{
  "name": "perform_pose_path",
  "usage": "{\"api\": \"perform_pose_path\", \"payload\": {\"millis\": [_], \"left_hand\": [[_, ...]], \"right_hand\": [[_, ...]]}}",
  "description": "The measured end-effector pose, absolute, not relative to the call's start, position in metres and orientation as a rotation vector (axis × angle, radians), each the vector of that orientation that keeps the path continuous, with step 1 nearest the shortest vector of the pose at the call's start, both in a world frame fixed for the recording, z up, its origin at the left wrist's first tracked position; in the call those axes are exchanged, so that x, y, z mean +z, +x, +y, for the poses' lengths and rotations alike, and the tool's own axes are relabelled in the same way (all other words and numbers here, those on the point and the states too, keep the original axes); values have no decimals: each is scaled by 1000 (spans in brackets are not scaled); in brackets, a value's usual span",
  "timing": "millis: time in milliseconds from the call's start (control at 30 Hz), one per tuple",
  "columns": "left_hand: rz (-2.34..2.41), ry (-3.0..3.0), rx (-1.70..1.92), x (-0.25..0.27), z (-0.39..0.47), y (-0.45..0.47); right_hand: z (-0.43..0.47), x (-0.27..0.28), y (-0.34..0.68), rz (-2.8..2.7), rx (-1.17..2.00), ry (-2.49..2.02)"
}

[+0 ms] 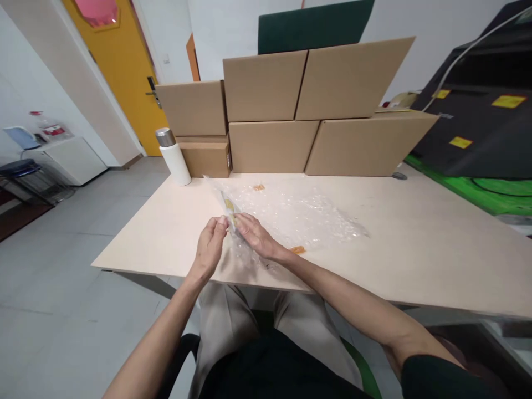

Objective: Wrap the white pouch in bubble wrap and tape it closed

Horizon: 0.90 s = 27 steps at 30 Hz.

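Note:
A sheet of clear bubble wrap (299, 216) lies spread over the table, its left part lifted and folded around a thin item with a yellowish patch (229, 205). What the item is, I cannot make out through the plastic. My left hand (210, 244) is closed on the left edge of the wrap, thumb on top. Against the right side of the folded part, my right hand (255, 235) lies with its fingers stretched out flat, pointing toward the left hand's thumb. Some wrap hangs beneath the right hand and wrist.
Orange tape pieces (297, 250) show at the wrap's near and far edges. Several cardboard boxes (272, 147) are stacked along the table's back. A white bottle with a silver cap (177, 160) stands at the back left corner. Dark equipment (469, 119) is at the right.

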<state>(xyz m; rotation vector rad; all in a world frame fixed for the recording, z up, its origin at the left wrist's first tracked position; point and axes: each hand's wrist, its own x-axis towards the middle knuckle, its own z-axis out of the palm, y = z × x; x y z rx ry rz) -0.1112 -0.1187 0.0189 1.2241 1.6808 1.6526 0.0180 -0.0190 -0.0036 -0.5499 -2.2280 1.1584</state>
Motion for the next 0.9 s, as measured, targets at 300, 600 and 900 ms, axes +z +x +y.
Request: {"api": "perform_pose_path", "payload": {"millis": [300, 600, 900], "left_hand": [[1895, 1922, 1235, 5, -54, -32], [2084, 2179, 613, -20, -43, -10], [1940, 2023, 942, -16, -49, -26]], "right_hand": [[32, 21, 75, -1232, 2106, -846], [50, -4, 115, -1720, 1665, -1199], [50, -1, 116, -2544, 516, -938]]}}
